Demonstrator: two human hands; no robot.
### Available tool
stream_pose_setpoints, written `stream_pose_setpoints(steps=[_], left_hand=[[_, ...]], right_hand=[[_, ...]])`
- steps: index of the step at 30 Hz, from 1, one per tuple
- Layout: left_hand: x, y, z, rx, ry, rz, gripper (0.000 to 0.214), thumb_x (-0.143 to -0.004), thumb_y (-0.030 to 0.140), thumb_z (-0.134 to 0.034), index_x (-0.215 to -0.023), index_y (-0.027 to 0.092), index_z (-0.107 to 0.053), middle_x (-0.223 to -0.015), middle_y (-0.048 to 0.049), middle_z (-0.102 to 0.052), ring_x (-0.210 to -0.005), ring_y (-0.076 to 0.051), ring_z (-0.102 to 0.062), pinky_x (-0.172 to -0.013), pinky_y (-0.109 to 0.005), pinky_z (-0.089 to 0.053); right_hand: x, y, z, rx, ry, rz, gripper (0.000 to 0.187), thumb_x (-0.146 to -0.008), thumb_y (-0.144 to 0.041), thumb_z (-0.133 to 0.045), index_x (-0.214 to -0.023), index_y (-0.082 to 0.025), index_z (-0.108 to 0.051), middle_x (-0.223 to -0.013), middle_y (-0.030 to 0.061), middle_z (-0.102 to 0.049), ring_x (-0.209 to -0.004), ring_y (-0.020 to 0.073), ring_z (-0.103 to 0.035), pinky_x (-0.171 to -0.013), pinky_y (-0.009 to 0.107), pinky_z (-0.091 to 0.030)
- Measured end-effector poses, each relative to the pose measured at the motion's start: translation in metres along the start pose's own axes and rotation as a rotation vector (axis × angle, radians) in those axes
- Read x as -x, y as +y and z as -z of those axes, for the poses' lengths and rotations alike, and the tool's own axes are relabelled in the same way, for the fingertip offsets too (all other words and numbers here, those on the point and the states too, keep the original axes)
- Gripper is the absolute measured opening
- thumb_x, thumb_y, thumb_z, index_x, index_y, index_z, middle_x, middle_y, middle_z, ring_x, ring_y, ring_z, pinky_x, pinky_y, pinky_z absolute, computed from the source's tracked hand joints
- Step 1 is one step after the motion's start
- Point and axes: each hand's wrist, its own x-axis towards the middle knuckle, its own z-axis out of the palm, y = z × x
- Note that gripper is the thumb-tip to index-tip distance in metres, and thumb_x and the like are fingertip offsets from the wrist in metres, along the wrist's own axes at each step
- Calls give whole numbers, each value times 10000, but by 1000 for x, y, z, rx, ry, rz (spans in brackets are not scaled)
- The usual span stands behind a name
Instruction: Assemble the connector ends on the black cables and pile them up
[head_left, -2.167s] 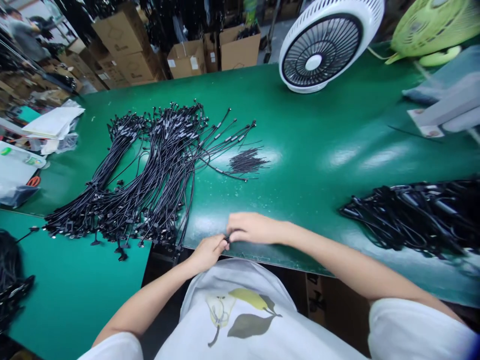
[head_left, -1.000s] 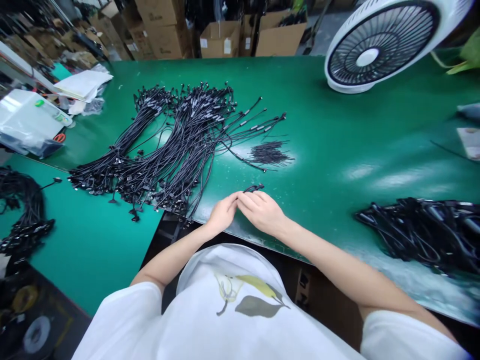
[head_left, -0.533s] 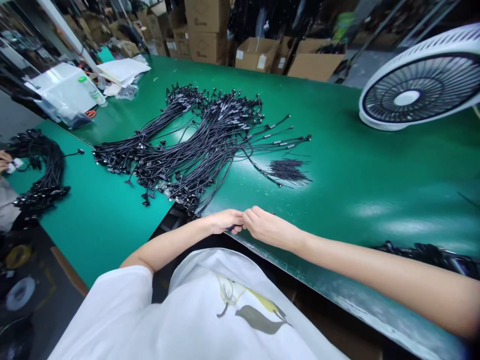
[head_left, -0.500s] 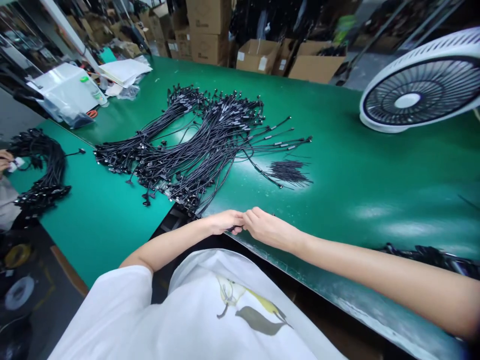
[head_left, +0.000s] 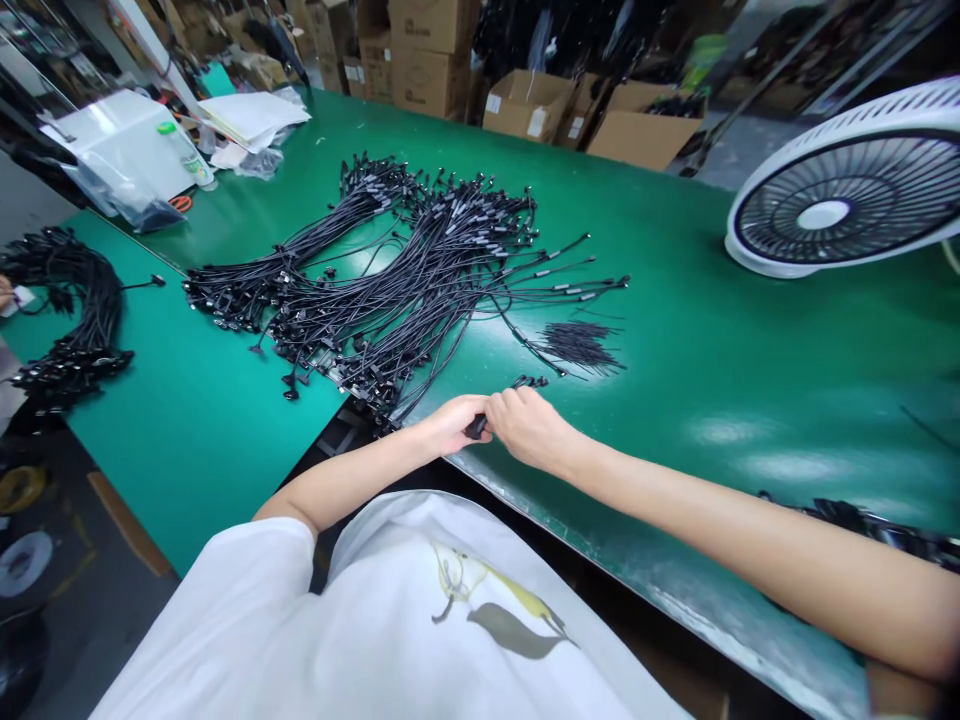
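My left hand (head_left: 454,424) and my right hand (head_left: 528,426) meet at the table's front edge, fingers closed together. Between them shows a short length of black cable (head_left: 476,427), gripped in both; most of it is hidden by my fingers. Small black connector ends (head_left: 531,382) poke out just beyond my right knuckles, seemingly part of the same cable. Ahead and to the left lies a large heap of black cables (head_left: 405,290) with connectors at their ends. A small pile of thin black ties (head_left: 581,344) rests beyond my right hand.
A white fan (head_left: 823,214) stands at the right on the green table (head_left: 675,330). More black cables (head_left: 877,525) lie by my right forearm. At far left another person's hand (head_left: 6,292) is beside a cable bundle (head_left: 101,310). Cardboard boxes (head_left: 525,105) stand behind the table.
Both hands have risen slightly, away from my body. The black cable between them shows more, and connector ends now appear past my right hand. The view has shifted a little.
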Motion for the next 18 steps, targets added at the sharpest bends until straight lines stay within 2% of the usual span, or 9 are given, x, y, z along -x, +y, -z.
stream_pose_setpoints(steps=[3,5,7,9,11,13,15,18], left_hand=[[-3,-4,1,-155,-2,-213,141,-834,115,-508,-767,136,-630,-647,14,-511,-579,-77,-443,-550,-197,-349],[-5,-5,6,-315,53,-452,189,-877,180,-485,-936,160,-663,-821,-19,-583,-757,-112,-524,-678,-223,-414],[-5,-1,11,-457,72,-670,249,-895,229,-473,-1047,187,-666,-1057,-56,-598,-1021,-167,-529,-888,-287,-417],[1,7,16,-614,28,-833,252,-885,234,-484,-1021,202,-693,-1173,-66,-567,-1172,-203,-462,-1035,-336,-330],[9,13,17,-820,-66,-917,246,-869,213,-490,-907,219,-733,-1125,-59,-577,-1161,-212,-449,-1075,-361,-274],[14,15,17,-1003,-199,-888,276,-852,189,-483,-793,227,-750,-1008,-52,-588,-1061,-201,-479,-1054,-369,-283],[11,14,15,-1030,-294,-735,264,-825,187,-496,-758,217,-750,-929,-46,-586,-966,-186,-506,-1010,-363,-325],[0,13,13,-691,-251,-467,228,-804,281,-534,-816,173,-734,-889,-53,-616,-906,-189,-543,-937,-354,-391]], right_hand=[[-3,4,-4,-369,42,-277,217,-846,-157,-422,-696,-167,-578,-710,78,-584,-668,181,-483,-620,317,-284],[-6,0,-11,-727,190,-491,258,-879,-246,-401,-671,-183,-542,-703,45,-568,-680,163,-485,-635,295,-309],[-9,-8,-20,-1145,350,-659,282,-869,-358,-427,-656,-192,-506,-659,12,-512,-616,138,-435,-596,277,-308],[-10,-11,-28,-1528,424,-760,298,-819,-452,-493,-661,-199,-487,-626,-13,-453,-532,110,-339,-527,261,-267],[-7,-7,-32,-1739,435,-810,329,-774,-501,-545,-656,-204,-468,-603,-32,-409,-492,93,-260,-486,252,-219],[0,0,-31,-1664,487,-834,342,-779,-502,-551,-636,-205,-458,-590,-33,-395,-500,99,-277,-490,254,-230],[8,3,-24,-1381,537,-795,336,-828,-460,-507,-616,-202,-467,-600,-15,-428,-560,124,-366,-545,263,-290],[16,-5,-16,-1017,442,-562,313,-887,-369,-439,-633,-198,-504,-672,18,-529,-697,157,-474,-688,282,-354]])
